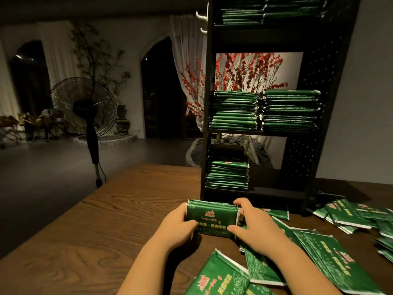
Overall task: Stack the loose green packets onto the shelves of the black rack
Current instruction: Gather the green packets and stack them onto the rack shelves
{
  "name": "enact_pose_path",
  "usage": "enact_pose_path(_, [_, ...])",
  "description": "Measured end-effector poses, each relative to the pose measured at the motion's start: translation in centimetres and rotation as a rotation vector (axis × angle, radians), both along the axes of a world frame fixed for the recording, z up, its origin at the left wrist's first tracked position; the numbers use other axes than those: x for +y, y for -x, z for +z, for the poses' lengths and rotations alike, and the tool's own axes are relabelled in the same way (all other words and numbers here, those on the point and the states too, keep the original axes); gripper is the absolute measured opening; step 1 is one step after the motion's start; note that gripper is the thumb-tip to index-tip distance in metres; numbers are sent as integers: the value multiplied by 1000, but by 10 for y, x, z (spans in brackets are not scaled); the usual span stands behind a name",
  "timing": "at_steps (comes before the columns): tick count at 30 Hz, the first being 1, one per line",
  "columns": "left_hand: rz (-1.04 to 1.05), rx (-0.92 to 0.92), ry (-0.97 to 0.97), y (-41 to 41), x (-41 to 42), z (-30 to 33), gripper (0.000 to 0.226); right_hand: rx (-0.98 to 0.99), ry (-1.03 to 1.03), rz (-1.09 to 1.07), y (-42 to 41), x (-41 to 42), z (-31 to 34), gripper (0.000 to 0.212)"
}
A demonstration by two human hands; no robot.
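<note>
Head view: both hands (pixel 179 224) (pixel 249 227) grip a packet bundle (pixel 211 218) before the rack (pixel 331 116).

A wooden table (pixel 131 209) fills the foreground, its grain running in broad swirls. Beyond the table's far left corner stands a black pedestal fan (pixel 84 107) on a dark floor (pixel 53 162). Farther back from the table, white curtains (pixel 185 60) hang beside a dark arched doorway (pixel 158 90). Red-blossomed branches (pixel 240 71) rise behind the table's far edge, against a lit wall.
</note>
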State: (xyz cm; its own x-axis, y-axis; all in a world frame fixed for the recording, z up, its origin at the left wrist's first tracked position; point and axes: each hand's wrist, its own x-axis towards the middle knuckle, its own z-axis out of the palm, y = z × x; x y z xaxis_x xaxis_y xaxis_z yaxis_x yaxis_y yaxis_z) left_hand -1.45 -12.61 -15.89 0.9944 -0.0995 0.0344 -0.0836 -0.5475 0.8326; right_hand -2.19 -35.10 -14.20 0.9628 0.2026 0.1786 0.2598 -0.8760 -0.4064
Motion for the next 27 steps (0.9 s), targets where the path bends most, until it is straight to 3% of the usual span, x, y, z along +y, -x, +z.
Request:
enact_pose_path(4, [24,-26,-22,0,-2,2,38,-25,29,29,2,3,4,57])
enact_pose_path(9, [46,33,-370,-5,-9,2,31,68,112,-10,0,4,4,58])
enact_pose_path(17, [47,13,-506,-5,-9,3,23,100,147,-43,2,1,8,64])
enact_pose_path(22, [38,9,-384,-6,-6,1,23,66,38,-43,4,0,9,67])
enact_pose_path(27, [59,-82,131,-3,-12,3,17,-21,-420,2,8,-3,18,23])
